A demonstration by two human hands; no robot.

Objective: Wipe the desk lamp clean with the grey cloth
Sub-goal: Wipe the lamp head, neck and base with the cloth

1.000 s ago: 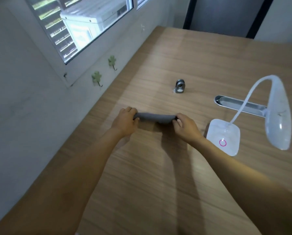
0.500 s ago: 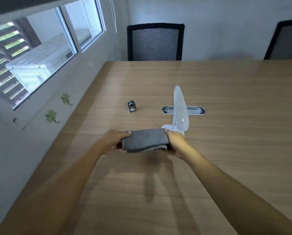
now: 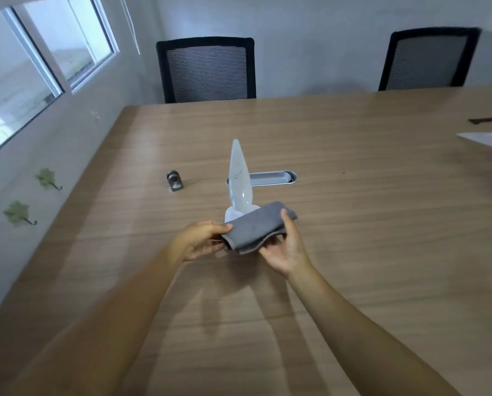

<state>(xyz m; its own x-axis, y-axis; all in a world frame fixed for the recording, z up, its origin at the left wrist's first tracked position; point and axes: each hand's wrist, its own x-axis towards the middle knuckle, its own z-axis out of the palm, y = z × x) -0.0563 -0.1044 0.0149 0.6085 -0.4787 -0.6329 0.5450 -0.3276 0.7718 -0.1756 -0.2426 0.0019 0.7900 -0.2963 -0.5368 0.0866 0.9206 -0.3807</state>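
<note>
Head cam: we're looking down at a wood-grain table (image 3: 353, 252) w/ both hands raised over it. Left hand (image 3: 202, 240) is closed on the left end of the folded grey cloth (image 3: 257, 228), thumb on top, fingers curled under. Right hand (image 3: 286, 248) has the cloth's right side, thumb pressed on top near the far edge, palm & fingers cupped beneath. Cloth is up off the table, stretched between the two hands, tilted a bit higher on the right. Just behind it stands the white desk lamp (image 3: 239, 178); its head points away from us, base partly hidden by the cloth. We can't tell if cloth & lamp touch. Behind the lamp sits a silver cable slot (image 3: 270, 178) set in the table, & to the left a small metal clip-like part (image 3: 174, 180). Two black mesh chairs (image 3: 207, 70) at the far edge
</note>
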